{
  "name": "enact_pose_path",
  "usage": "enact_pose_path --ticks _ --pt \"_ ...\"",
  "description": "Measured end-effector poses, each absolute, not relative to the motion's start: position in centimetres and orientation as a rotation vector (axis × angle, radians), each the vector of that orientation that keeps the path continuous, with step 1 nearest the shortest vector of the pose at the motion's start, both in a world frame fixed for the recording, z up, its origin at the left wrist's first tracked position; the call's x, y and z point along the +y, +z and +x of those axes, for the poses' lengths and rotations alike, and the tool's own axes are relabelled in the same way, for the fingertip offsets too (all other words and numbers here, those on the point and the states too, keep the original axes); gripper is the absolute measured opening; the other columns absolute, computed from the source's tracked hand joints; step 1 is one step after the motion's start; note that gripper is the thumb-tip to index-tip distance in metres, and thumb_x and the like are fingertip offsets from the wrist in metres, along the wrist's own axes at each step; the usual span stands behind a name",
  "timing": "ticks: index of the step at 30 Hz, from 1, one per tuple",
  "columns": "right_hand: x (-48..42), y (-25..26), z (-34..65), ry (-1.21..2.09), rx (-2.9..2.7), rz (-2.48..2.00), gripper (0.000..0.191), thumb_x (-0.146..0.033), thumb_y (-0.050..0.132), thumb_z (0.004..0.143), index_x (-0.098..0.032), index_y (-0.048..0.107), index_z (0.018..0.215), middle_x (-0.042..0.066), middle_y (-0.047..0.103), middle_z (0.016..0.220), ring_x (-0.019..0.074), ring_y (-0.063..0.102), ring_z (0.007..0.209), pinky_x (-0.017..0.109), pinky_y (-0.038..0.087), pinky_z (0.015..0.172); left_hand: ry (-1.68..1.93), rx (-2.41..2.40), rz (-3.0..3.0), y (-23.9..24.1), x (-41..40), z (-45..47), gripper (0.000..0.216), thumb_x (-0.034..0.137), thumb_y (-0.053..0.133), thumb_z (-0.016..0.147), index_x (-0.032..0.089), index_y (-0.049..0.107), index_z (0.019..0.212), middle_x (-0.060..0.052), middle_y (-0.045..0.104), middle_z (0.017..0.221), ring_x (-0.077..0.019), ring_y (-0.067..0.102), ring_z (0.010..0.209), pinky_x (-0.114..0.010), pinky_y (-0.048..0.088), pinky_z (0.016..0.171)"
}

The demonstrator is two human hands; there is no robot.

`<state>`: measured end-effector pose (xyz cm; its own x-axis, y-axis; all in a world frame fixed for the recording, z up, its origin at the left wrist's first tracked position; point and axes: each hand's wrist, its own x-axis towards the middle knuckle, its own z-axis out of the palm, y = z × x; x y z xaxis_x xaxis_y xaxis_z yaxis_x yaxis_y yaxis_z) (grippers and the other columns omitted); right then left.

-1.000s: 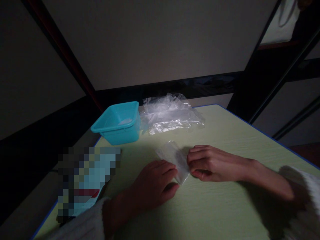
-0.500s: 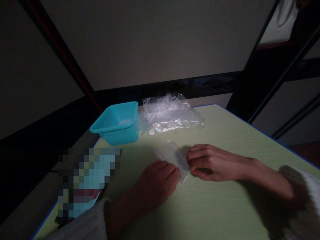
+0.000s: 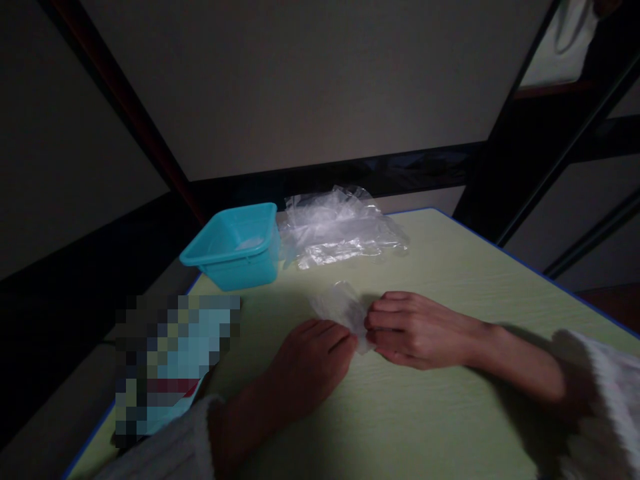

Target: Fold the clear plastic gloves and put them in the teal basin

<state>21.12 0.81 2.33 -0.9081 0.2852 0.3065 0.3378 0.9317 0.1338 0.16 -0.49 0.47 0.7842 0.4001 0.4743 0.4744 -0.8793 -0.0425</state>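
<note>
A small clear plastic bag (image 3: 340,303) lies over the tabletop between my hands, its near end gathered at my fingertips. My left hand (image 3: 317,353) is closed, pinching the bag's near edge from the left. From the right, my right hand (image 3: 410,330) has its fingers curled and pressed onto the same end, also closed on it. The fingertips of both hands almost meet there. What the bag contains, if anything, I cannot make out.
A turquoise plastic basin (image 3: 240,257) with something whitish inside stands at the table's back left. Beside it lies a heap of clear plastic bags (image 3: 345,230). A blurred-out flat item (image 3: 180,367) rests along the left edge of the pale green table (image 3: 450,427).
My right hand has moved a little left, nearer my left hand, and the bag's near end is now folded or bunched. My left hand has barely shifted.
</note>
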Motion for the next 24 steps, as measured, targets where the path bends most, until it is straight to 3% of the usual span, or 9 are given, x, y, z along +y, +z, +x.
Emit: enact_pose_path --ticks 6,11,14,24 --pt "1.6 2.6 21.9 -0.208 -2.749 -0.496 0.031 -0.018 0.035 0.091 -0.015 0.059 0.071 0.006 0.059 0.074 0.0165 0.048 0.068 0.030 0.038 0.062 -0.919 -0.692 -2.843 0.6 -0.4 0.0 0.027 0.012 0.036 0.089 0.013 0.063 0.084 -0.008 0.069 0.084 -0.0174 0.064 0.074 -0.030 0.053 0.067" --pt "1.6 3.0 22.2 0.200 -2.568 -0.482 0.019 -0.017 0.042 0.090 -0.012 0.059 0.090 0.010 0.063 0.088 0.0163 0.056 0.082 0.030 0.046 0.071 -1.204 -0.826 -2.968 0.4 -0.5 -0.5 0.020 0.014 0.046 0.085 0.014 0.063 0.096 -0.009 0.069 0.100 -0.0158 0.063 0.093 -0.027 0.050 0.084" --pt "1.1 3.4 22.2 0.366 -2.485 -0.491 0.017 -0.015 0.044 0.089 -0.011 0.059 0.093 0.011 0.064 0.088 0.0154 0.059 0.081 0.029 0.048 0.071 -1.250 -1.036 -3.084 0.7 -0.6 -0.6 0.030 0.019 0.052 0.080 0.014 0.060 0.108 -0.009 0.067 0.108 -0.0174 0.062 0.099 -0.028 0.048 0.089" --pt "-0.1 4.3 22.1 0.490 -2.200 -0.638 0.011 -0.015 0.050 0.086 -0.015 0.060 0.081 0.003 0.065 0.068 0.0098 0.060 0.061 0.020 0.045 0.055 -1.283 -1.689 -3.203 1.5 -0.8 -0.4 0.033 0.030 0.055 0.075 0.016 0.069 0.102 -0.008 0.070 0.101 -0.0263 0.064 0.090 -0.036 0.045 0.085"
